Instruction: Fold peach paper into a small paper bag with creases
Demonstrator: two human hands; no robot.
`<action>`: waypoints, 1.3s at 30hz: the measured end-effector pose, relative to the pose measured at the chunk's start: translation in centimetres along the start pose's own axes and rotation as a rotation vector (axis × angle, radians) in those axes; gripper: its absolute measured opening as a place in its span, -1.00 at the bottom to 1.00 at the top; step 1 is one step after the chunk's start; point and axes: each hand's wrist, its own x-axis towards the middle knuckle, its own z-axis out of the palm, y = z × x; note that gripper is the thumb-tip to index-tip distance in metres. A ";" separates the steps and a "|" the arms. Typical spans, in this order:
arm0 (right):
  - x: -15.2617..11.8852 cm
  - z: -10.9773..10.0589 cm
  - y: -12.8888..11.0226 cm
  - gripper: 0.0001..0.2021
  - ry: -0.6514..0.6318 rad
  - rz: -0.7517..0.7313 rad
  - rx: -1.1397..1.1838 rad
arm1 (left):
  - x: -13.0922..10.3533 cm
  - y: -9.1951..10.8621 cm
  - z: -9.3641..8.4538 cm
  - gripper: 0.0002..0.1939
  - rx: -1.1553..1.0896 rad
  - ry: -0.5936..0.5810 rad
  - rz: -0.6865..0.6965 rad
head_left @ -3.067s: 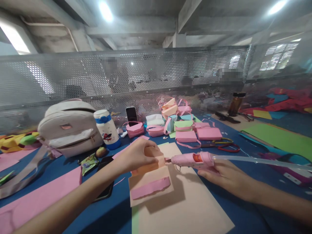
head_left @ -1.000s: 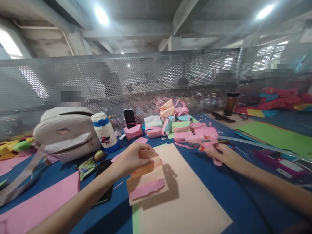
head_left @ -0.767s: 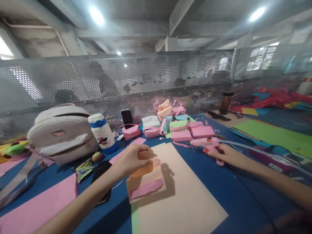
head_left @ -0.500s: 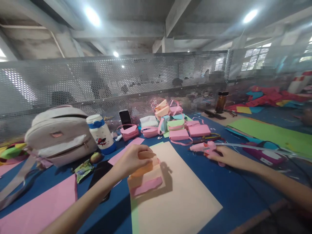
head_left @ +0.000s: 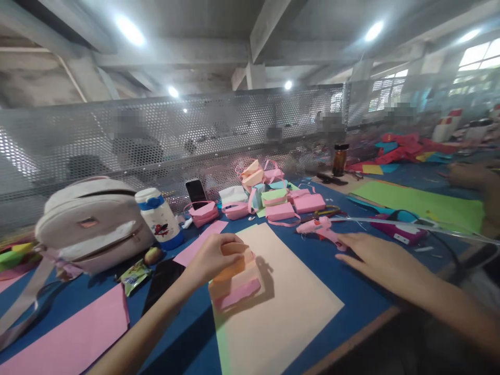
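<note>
My left hand [head_left: 219, 258] is closed on a small folded paper bag [head_left: 238, 291], peach and orange with a pink strip along its near side. The fingers hide its upper part. Beneath it lies a large peach sheet [head_left: 289, 302], with a green edge showing at the left. On the blue table to the right, a pink hot glue gun [head_left: 318, 227] rests on its side. My right hand [head_left: 369, 260] is beside its handle, fingers stretched out and slightly blurred, with nothing held. Whether a fingertip still touches the handle I cannot tell.
Several small paper bags [head_left: 279, 211] are clustered at the back. A backpack [head_left: 94, 224], a water bottle [head_left: 158, 219] and a propped phone [head_left: 195, 194] stand left. Pink paper [head_left: 74, 333] lies front left. Green paper [head_left: 417, 203] and another person's blurred arm [head_left: 472, 177] are at right.
My right hand has let go of the glue gun and drawn back toward me, its fingers straightened. My left hand keeps its hold on the paper bag. The view has turned slightly right.
</note>
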 end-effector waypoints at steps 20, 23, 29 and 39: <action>7.7 7.2 -13.5 -0.95 -0.130 -0.259 1.027 | -1.5 -0.1 1.3 -0.74 0.102 0.020 0.076; 7.4 6.8 -13.3 -0.93 -0.100 -0.255 1.053 | -1.5 -0.5 1.5 -0.74 0.105 0.018 0.061; 7.0 6.2 -13.0 -0.96 -0.085 -0.256 1.061 | -1.7 -0.5 1.5 -0.73 0.088 0.010 0.041; 7.1 6.9 -13.0 -0.94 -0.109 -0.251 1.094 | -1.8 0.0 1.3 -0.77 0.019 -0.005 0.037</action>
